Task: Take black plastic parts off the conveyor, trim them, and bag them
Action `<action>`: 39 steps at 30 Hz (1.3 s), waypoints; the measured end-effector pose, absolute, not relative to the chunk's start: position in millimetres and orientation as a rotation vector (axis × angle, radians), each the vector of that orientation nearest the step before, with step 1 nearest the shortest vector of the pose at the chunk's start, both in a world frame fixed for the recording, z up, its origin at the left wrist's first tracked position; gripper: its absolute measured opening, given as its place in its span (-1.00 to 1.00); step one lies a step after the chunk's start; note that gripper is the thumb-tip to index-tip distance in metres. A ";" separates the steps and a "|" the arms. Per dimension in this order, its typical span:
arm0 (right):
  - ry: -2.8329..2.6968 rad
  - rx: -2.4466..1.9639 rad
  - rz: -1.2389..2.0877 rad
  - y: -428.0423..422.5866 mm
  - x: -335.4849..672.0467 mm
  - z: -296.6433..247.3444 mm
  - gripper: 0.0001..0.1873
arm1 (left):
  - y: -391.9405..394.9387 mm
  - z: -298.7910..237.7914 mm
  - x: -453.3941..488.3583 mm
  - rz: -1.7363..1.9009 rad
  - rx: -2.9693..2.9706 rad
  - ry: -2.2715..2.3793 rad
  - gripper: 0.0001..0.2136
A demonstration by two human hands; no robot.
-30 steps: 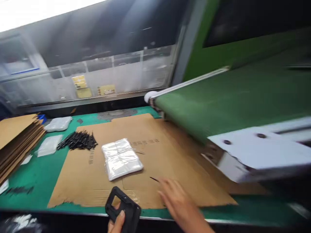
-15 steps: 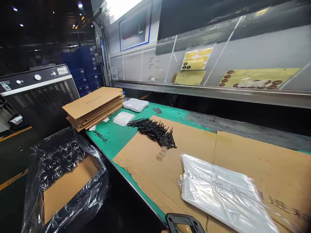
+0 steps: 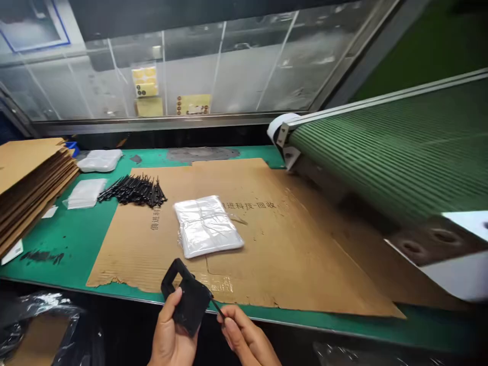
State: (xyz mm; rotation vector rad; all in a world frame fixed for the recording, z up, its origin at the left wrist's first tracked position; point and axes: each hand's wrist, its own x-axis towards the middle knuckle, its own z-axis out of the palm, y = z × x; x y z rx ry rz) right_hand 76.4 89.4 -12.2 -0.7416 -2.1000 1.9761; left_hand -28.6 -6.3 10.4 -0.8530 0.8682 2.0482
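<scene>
Rod (image 3: 217, 307) now at blk part (image 3: 191, 304), prev. apart

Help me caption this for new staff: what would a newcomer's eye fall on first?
Probably the big green ribbed belt, jutting in from the right. Next, perhaps, the shiny plastic bundle on the cardboard sheet and the heap of thin black pieces to its left. At the bottom, the left hand holds a black part with an opening, while the right hand pinches a slim black piece at its edge.
</scene>
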 end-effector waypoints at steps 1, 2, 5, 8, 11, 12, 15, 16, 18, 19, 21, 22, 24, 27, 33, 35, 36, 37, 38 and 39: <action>-2.119 -0.730 1.939 86.8 71.2 -9.7 -0.49 | -8.6 12.1 -32.5 2.041 -0.849 0.882 -0.88; -2.142 -0.730 1.899 85.1 67.1 -7.6 -0.50 | -10.8 13.1 -35.9 2.038 -0.850 0.887 -0.86; -2.232 -0.731 1.779 82.8 59.7 -5.2 -0.50 | -14.8 13.7 -44.0 2.023 -0.872 0.873 -0.79; -2.322 -0.736 1.754 81.9 54.3 -8.4 -0.45 | -15.7 12.6 -51.0 1.989 -0.922 0.845 -0.70; -2.386 -0.749 1.741 79.9 47.2 -12.3 -0.43 | -16.3 11.6 -57.8 1.976 -0.957 0.813 -0.66; -2.398 -0.750 1.726 79.0 44.7 -12.9 -0.43 | -16.7 11.7 -60.1 1.975 -0.961 0.801 -0.66; -2.421 -0.735 1.641 76.8 38.0 -13.2 -0.47 | -18.2 14.3 -66.6 1.982 -0.988 0.789 -0.68; -2.433 -0.721 1.585 76.4 36.3 -13.3 -0.49 | -18.7 15.8 -68.4 1.989 -1.009 0.799 -0.69; -2.474 -0.662 1.432 76.4 33.6 -14.2 -0.52 | -19.5 18.9 -71.3 2.014 -1.047 0.830 -0.72; -2.494 -0.614 1.339 76.7 32.6 -15.0 -0.52 | -19.8 20.3 -72.1 2.019 -1.060 0.842 -0.73; -2.512 -0.507 1.149 77.8 31.2 -16.7 -0.53 | -20.0 22.3 -72.4 2.017 -1.066 0.848 -0.74; -2.509 -0.461 1.065 78.5 30.9 -17.2 -0.53 | -19.9 22.9 -71.9 2.011 -1.061 0.849 -0.74; -2.490 -0.391 0.927 80.4 31.3 -17.1 -0.52 | -18.6 23.6 -69.4 2.005 -1.048 0.860 -0.75; -2.486 -0.349 0.817 84.9 35.7 -15.0 -0.51 | -13.4 24.1 -62.4 1.996 -1.040 0.885 -0.75; -2.429 -0.350 0.706 101.3 58.2 -16.1 -0.48 | 8.1 24.9 -41.3 1.961 -1.007 0.921 -0.71; -2.411 -0.369 0.704 107.9 67.4 -17.4 -0.49 | 16.7 24.7 -33.8 1.946 -0.974 0.931 -0.71; -2.399 -0.380 0.707 111.2 71.9 -17.9 -0.49 | 20.8 24.4 -30.1 1.938 -0.962 0.937 -0.70; -2.388 -0.393 0.714 114.5 76.1 -18.3 -0.50 | 24.6 23.9 -26.6 1.930 -0.951 0.940 -0.70; -2.375 -0.408 0.723 117.7 80.0 -18.6 -0.50 | 28.0 23.1 -23.1 1.923 -0.942 0.941 -0.70; -2.358 -0.421 0.734 120.9 83.7 -18.9 -0.51 | 31.1 22.2 -19.7 1.920 -0.931 0.940 -0.70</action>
